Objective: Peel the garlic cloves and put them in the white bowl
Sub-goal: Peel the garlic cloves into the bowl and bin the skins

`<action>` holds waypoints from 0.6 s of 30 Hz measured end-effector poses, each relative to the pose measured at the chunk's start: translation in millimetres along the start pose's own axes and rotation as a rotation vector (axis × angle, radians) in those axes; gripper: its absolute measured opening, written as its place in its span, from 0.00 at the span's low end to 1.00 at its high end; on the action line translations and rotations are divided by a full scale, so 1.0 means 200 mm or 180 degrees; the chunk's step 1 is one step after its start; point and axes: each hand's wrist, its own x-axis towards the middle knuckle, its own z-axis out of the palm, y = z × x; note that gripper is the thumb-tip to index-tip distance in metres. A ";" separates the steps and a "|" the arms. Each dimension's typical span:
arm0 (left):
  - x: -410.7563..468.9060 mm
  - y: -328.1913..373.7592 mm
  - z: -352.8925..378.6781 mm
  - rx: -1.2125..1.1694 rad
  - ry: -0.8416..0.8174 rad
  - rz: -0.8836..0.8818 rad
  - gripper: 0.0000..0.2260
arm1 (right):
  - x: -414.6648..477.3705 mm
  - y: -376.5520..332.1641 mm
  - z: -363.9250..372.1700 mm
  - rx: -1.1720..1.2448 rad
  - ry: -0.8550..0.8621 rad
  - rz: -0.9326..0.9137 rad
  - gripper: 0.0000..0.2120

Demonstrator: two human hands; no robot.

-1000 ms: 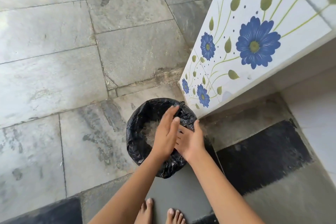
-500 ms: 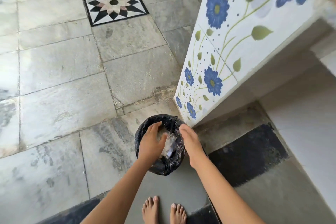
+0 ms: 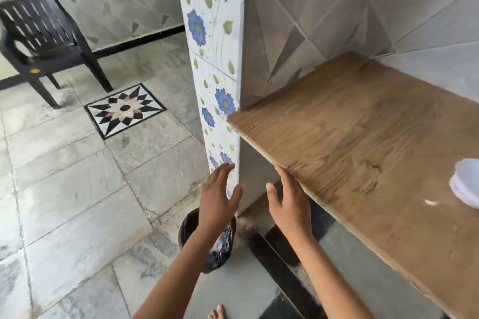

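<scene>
Sitting on the wooden counter (image 3: 363,137), far right: white bowl (image 3: 466,181), blurred; pale scrap (image 3: 431,202) just beside it, clove or peel unclear. Left hand (image 3: 215,204) and right hand (image 3: 290,207): empty, fingers spread, above black-lined bin (image 3: 219,254) on the floor. Floral-tiled pillar (image 3: 215,59); dark plastic chair (image 3: 44,41).

Left hand (image 3: 217,203) and right hand (image 3: 290,206) bare (one foot (image 3: 217,314) likewise).
</scene>
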 end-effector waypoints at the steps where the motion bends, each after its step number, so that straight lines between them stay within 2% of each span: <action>1: 0.00 0.12 0.03 -0.0026 -0.0034 0.0163 0.24 | -0.02 0.03 -0.13 0.0024 0.0235 0.0014 0.24; 7: -0.09 0.74 0.35 -0.0206 -0.0435 0.0951 0.19 | -0.25 0.37 -0.83 -0.0331 0.1075 0.0442 0.25; 10: -0.17 1.03 0.56 -0.0166 -0.0728 0.1181 0.17 | -0.43 0.59 -1.13 -0.0536 0.1389 0.0779 0.19; 14: -0.25 1.31 0.84 -0.0073 -0.1047 0.1301 0.15 | -0.65 0.85 -1.40 -0.1085 0.1392 0.1177 0.17; 18: -0.22 1.44 1.02 0.0483 -0.1247 0.1002 0.16 | -0.75 1.04 -1.49 -0.1836 0.1019 0.1642 0.27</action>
